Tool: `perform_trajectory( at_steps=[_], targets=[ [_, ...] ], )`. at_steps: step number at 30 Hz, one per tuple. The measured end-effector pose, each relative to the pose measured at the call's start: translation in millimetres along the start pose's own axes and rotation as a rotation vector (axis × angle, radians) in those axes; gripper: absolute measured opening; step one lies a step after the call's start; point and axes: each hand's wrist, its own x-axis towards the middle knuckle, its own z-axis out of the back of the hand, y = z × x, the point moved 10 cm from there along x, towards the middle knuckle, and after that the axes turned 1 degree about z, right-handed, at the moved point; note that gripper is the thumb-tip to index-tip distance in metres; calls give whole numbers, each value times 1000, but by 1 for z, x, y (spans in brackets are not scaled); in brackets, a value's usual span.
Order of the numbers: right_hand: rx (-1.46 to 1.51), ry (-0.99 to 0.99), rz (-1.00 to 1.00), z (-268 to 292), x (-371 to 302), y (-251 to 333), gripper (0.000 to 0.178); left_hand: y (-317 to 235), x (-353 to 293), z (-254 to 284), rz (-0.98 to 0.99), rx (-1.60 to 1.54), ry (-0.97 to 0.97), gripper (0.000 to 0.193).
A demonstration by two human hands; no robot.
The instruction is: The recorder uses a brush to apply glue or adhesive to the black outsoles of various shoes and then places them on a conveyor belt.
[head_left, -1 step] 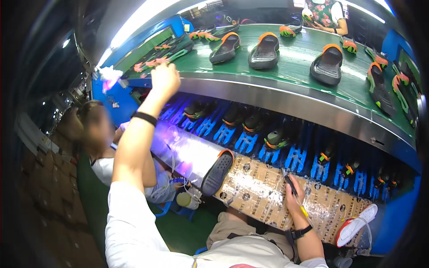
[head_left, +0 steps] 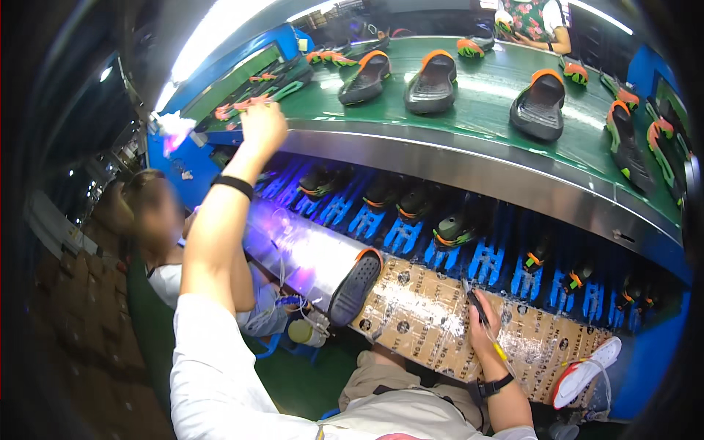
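My left hand [head_left: 264, 125] is stretched out over the near edge of the green conveyor. Its fingers are bent closed on a coral and green shoe upper [head_left: 233, 109]; the fingertips are partly hidden. On the cardboard-covered bench [head_left: 418, 315], my right hand [head_left: 485, 323] is wrapped round a slim dark-handled tool [head_left: 477, 302]. The tool's thin metal tip points away from me, and a yellow piece shows below the hand. Left of the cardboard lies a dark perforated shoe sole [head_left: 354, 288] with an orange rim at its far end.
More dark soles and orange-green uppers stand on the conveyor [head_left: 484, 81]. Below it, shoes sit on a rack of blue prongs [head_left: 444, 253]. A white and red shoe piece [head_left: 587, 372] lies at the bench's right end. One person sits close on my left; another stands across the conveyor.
My left hand has shifted slightly left along the conveyor edge, its fingers still closed. The right hand keeps the tool in nearly the same place.
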Motion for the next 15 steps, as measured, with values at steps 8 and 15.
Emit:
perform_trajectory(
  at_steps=[8,15],
  targets=[
    [-6,47,-86,-7,12,-14,39,37,74,-165,78,270,341,34],
    [-47,82,-46,-9,18,-12,40,48,87,-216,61,134,571,32]
  ],
)
